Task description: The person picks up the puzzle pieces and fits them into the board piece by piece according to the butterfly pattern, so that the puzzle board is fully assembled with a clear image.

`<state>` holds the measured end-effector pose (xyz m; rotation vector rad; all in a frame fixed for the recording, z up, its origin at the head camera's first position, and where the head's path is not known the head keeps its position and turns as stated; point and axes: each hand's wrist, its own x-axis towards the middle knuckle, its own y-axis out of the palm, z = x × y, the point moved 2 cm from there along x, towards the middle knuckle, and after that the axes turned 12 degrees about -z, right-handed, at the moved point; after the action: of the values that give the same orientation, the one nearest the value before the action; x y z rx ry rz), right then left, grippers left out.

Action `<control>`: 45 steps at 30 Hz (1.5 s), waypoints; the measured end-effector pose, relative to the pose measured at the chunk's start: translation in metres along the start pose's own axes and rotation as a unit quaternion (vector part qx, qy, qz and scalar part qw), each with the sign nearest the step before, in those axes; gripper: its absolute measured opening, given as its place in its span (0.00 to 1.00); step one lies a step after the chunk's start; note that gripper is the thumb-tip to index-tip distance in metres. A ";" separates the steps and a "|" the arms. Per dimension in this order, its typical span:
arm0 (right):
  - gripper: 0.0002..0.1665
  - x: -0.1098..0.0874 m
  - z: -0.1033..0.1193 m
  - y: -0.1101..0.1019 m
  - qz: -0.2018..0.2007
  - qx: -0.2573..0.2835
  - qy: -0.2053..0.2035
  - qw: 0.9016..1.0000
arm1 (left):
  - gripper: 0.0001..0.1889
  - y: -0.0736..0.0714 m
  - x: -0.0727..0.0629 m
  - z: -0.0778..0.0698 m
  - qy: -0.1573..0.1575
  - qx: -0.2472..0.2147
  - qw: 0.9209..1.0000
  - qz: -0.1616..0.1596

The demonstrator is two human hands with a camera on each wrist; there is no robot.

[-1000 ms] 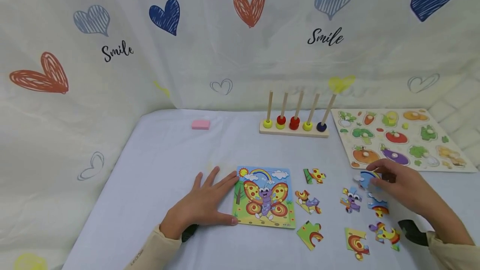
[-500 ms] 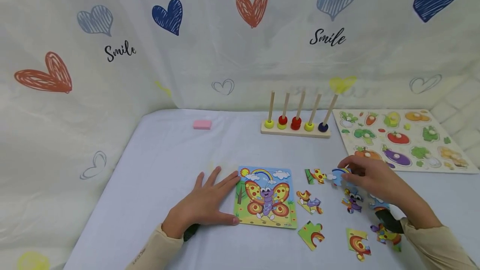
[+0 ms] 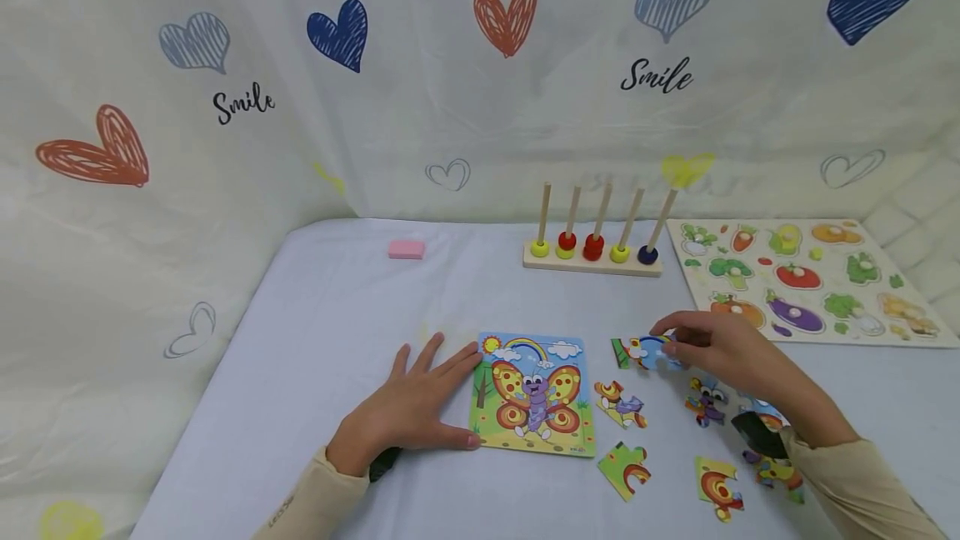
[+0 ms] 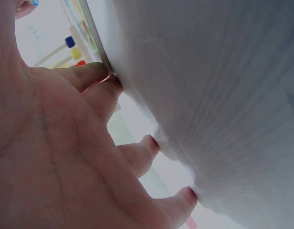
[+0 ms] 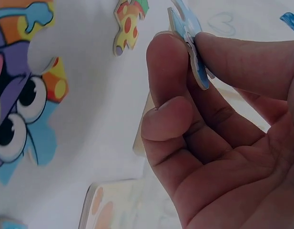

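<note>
My left hand (image 3: 408, 415) lies with spread fingers on the white cloth. Its index fingertip and thumb touch the left edge of a butterfly picture board (image 3: 532, 423). To the right, my right hand (image 3: 727, 357) pinches a blue rainbow puzzle piece (image 3: 656, 352) between thumb and fingers. In the right wrist view, that blue piece (image 5: 200, 71) is seen edge-on, tilted above the cloth. Near it lies the tree-and-wing puzzle piece (image 3: 619, 354), partly covered in the head view. A purple butterfly-face piece (image 3: 707, 402) sits below my right hand.
Other puzzle pieces lie around: a green corner piece (image 3: 621, 469), a purple-and-orange piece (image 3: 622, 405), and an orange-swirl piece (image 3: 718, 486). A bead stacker (image 3: 592, 265), a vegetable board (image 3: 817, 273) and a pink block (image 3: 406, 250) stand farther back.
My right hand has carried the blue rainbow piece leftward, from beside the vegetable board to the tree-and-wing piece. My left hand stays in place at the picture board.
</note>
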<state>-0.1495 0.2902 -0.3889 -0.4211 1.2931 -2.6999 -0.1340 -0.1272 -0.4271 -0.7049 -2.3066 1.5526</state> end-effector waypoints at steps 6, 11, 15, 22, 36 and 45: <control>0.11 0.005 0.008 0.007 0.008 0.016 -0.002 1.000 | 0.57 0.000 0.000 0.000 -0.002 0.001 1.000 0.003; 0.11 0.012 0.018 0.014 0.014 0.023 0.004 1.000 | 0.56 0.000 0.000 0.000 -0.003 0.000 1.000 0.003; 0.11 0.018 0.026 0.020 0.031 0.039 0.011 0.999 | 0.56 0.000 0.000 0.000 -0.004 0.000 1.000 0.003; 0.11 0.027 0.036 0.030 0.052 0.061 0.012 0.997 | 0.57 0.001 0.000 0.000 -0.004 0.004 1.000 0.000; 0.10 0.042 0.058 0.052 0.066 0.086 -0.028 0.994 | 0.56 0.001 0.000 0.002 -0.002 0.002 1.000 -0.001; 0.08 0.053 0.071 0.072 0.081 0.098 -0.051 0.991 | 0.52 -0.001 0.003 -0.001 0.000 0.016 1.000 0.010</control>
<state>-0.1800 0.1801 -0.3914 -0.4054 0.9780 -2.5993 -0.1358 -0.1249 -0.4261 -0.7221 -2.2763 1.5929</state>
